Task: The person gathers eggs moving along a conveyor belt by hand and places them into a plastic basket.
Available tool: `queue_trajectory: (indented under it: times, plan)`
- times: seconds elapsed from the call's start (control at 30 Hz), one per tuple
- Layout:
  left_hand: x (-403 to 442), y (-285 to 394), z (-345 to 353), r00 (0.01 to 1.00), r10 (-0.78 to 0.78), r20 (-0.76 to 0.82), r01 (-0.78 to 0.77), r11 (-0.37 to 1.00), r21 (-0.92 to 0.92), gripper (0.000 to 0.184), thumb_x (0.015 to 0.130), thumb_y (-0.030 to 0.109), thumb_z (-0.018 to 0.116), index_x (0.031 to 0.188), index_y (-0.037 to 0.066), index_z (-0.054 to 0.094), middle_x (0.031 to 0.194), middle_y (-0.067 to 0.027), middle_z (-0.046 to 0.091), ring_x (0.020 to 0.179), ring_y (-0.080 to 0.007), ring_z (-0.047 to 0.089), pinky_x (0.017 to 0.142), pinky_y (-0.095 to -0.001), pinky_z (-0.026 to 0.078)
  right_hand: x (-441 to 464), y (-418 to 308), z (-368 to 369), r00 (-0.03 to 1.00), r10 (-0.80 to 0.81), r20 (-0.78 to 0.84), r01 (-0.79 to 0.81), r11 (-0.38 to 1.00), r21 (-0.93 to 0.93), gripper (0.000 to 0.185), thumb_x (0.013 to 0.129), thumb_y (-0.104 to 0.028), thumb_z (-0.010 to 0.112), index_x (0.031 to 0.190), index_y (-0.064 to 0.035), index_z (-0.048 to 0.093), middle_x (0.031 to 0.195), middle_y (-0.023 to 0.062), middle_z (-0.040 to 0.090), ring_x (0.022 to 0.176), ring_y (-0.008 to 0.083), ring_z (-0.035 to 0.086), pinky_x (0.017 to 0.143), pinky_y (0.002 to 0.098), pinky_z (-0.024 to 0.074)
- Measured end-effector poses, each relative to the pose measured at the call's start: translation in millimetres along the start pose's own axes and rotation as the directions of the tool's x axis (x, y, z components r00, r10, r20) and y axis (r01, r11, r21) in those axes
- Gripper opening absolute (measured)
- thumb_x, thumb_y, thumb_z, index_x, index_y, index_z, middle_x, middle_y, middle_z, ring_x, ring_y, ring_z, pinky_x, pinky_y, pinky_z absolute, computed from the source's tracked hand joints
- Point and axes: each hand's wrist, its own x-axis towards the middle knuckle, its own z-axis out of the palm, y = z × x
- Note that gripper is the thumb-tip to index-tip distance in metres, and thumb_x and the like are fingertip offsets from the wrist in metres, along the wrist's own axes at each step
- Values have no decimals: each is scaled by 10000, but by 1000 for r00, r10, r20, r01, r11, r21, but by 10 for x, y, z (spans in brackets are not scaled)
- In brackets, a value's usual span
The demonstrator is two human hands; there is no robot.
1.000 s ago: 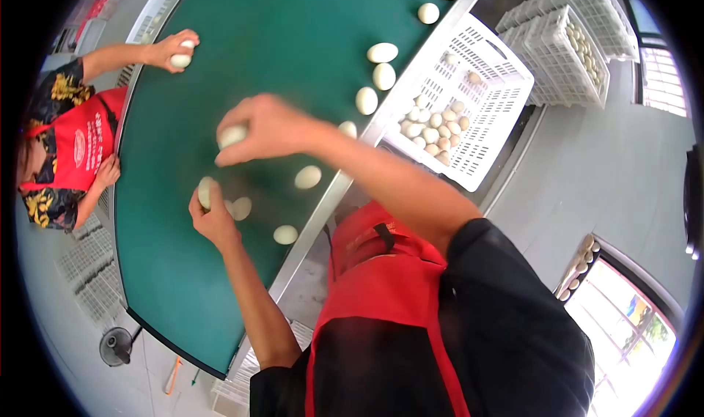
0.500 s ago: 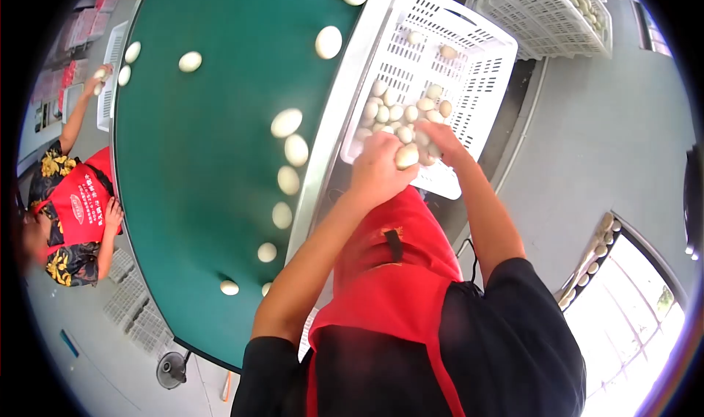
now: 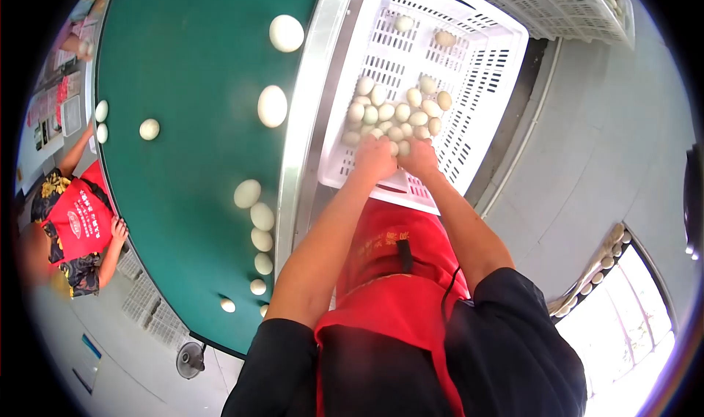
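A white plastic basket (image 3: 480, 149) with slotted walls stands in front of me, and several pale eggs (image 3: 402, 112) are heaped at its near end. Both my hands are down inside it, side by side at the edge of the heap. My left hand (image 3: 375, 159) is closed, with an egg (image 3: 394, 149) showing at its thumb side. Close against it, my right hand (image 3: 420, 158) is curled around another egg (image 3: 405, 148). The fingertips of both hands are hidden beneath them.
Left of the basket runs a green conveyor belt (image 3: 191, 72) with a metal rail (image 3: 297, 131); several eggs (image 3: 262, 216) lie on it. Across the belt is a co-worker in a red apron (image 3: 77, 219). Stacked egg crates (image 3: 543, 6) stand at the upper right.
My left hand has lowered with its egg from above the basket's near rim into the basket, beside my right hand. My view has shifted, so the belt eggs appear lower.
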Motion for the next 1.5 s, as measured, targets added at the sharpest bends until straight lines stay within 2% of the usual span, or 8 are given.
queue_trajectory:
  times: [0.3,0.47,0.6,0.87,1.0,1.2,1.4,1.5]
  plan:
    - [514,-239,361,938,-280,-206,236,948,-213,902,825,234,790,1539,-67,328,1403,-342,554,1360,-502,515,1146,-545,417,204,-165,109,991,85,-102,-75,993,95,905,731,-516,840,1493,-134,535,1326,312,596,1192,451,635,1020,521,525]
    - [540,-186,-189,890,-437,130,363,505,-783,933,792,133,823,1564,-9,317,1452,-277,520,1320,-393,572,945,-491,581,315,-337,61,989,137,-63,-127,983,136,1160,737,-555,832,1648,-131,252,1419,293,557,1251,457,618,1037,530,516]
    - [721,-116,-293,844,-466,266,427,282,-859,997,803,65,807,1619,88,234,1479,-205,505,1275,-320,595,760,-426,633,491,-346,55,984,121,-128,-94,976,198,1203,722,-520,861,1651,-98,223,1438,275,556,1273,439,618,1031,509,525]
    - [1014,-27,-459,930,-262,257,301,144,-943,1066,888,2,721,1686,182,38,1614,-181,357,1316,-324,570,900,-460,618,935,-342,-206,945,32,-326,36,979,199,1221,678,-380,933,1649,-95,250,1417,258,578,1233,431,641,979,498,550]
    - [1029,31,-455,964,-175,198,206,32,-978,992,946,55,700,1693,208,64,1619,-164,379,1390,-317,519,1026,-469,575,1291,-331,-433,947,-4,-322,40,993,107,1106,728,-360,904,1620,-115,298,1422,288,540,1290,443,583,1013,509,523]
    - [402,224,-503,974,-188,127,176,278,-944,867,934,155,768,1646,80,279,1583,-197,440,1252,-254,601,891,-366,583,1379,-345,-881,915,-121,-386,20,967,-254,965,724,-398,865,1570,-218,438,1441,238,563,1355,401,546,1009,627,493]
    - [-1278,356,-721,995,-22,101,103,170,-980,388,1004,110,708,1371,10,629,1229,-82,714,1124,-169,674,888,-317,580,1189,-86,-1348,875,-220,-432,223,974,-46,513,810,-129,732,1323,-112,716,1262,223,706,1210,390,659,1034,462,539]
    - [-2069,248,-740,989,-90,114,125,140,-982,254,1004,117,715,1215,-23,705,1123,-59,727,989,-121,669,845,-270,545,964,114,-1358,795,-240,-557,290,957,1,407,858,-176,708,1250,-71,737,1120,220,766,1009,406,739,936,462,564]
